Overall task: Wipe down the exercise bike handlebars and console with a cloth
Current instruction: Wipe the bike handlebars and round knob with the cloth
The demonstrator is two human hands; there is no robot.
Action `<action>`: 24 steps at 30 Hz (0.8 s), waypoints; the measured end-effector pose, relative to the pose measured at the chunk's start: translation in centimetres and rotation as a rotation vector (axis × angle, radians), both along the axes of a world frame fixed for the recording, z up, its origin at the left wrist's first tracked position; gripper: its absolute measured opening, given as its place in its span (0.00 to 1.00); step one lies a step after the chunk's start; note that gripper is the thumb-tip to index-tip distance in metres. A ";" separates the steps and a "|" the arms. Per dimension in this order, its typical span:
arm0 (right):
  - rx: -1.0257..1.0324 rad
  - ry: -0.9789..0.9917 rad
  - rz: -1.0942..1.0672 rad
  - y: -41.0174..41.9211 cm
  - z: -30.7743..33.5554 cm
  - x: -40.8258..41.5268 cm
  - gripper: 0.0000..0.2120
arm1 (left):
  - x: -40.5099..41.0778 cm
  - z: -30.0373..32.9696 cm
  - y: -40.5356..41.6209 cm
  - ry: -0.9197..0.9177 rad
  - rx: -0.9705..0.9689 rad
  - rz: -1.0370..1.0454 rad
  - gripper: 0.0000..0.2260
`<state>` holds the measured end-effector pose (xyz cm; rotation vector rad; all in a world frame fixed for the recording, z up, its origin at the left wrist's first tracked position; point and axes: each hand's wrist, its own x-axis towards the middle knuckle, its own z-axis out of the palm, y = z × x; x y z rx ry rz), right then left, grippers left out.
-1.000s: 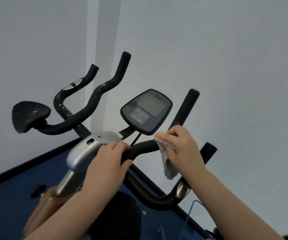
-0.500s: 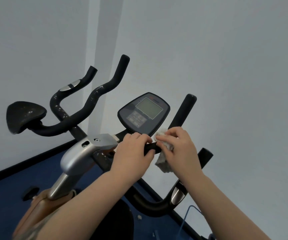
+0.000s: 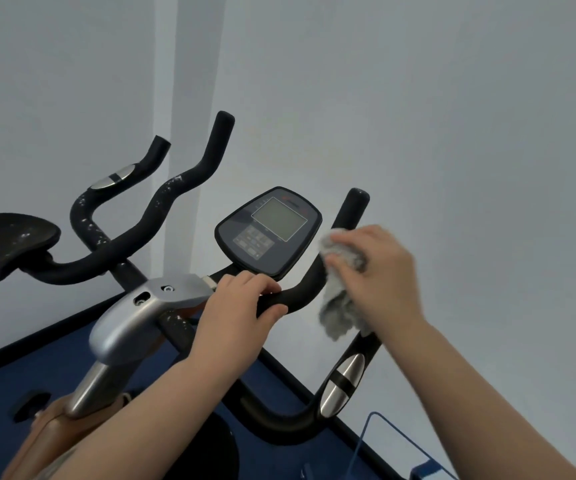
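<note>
The exercise bike's black foam handlebars [image 3: 162,202] branch left and right of a dark console [image 3: 268,230] with a grey screen. My right hand [image 3: 380,271] presses a grey cloth [image 3: 340,289] against the right upright bar [image 3: 350,209], just right of the console; the cloth's tail hangs down. My left hand [image 3: 238,313] grips the right handlebar's horizontal part below the console. White specks dot the left bars.
A black elbow pad [image 3: 13,242] sits at the far left. A silver stem cover [image 3: 130,313] lies under the bars. Metal pulse sensors [image 3: 343,382] sit on the lower right loop. White walls stand close behind; blue floor below.
My right hand with the cloth has slid right and up, from the horizontal bar onto the right upright bar. My left hand keeps its grip below the console.
</note>
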<state>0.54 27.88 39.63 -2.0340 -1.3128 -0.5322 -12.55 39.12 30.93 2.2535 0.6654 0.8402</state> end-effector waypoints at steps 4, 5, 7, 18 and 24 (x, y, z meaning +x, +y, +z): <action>-0.262 -0.052 -0.158 0.2 -1.4 1.2 0.06 | 0.0 -0.2 0.1 0.014 0.009 0.002 0.08; -0.240 -0.041 -0.192 -0.4 -0.4 2.0 0.06 | 0.0 -0.2 0.1 0.013 0.009 0.003 0.08; -0.097 0.002 -0.177 -1.7 2.6 3.2 0.05 | 0.2 0.1 0.2 0.014 0.003 0.003 0.07; -0.239 0.092 -0.114 1.3 8.3 6.0 0.09 | 2.0 0.8 0.0 -0.007 -0.173 -0.059 0.09; -0.039 0.173 -0.037 1.9 7.7 4.8 0.09 | 2.0 0.8 -0.1 -0.017 -0.191 -0.045 0.09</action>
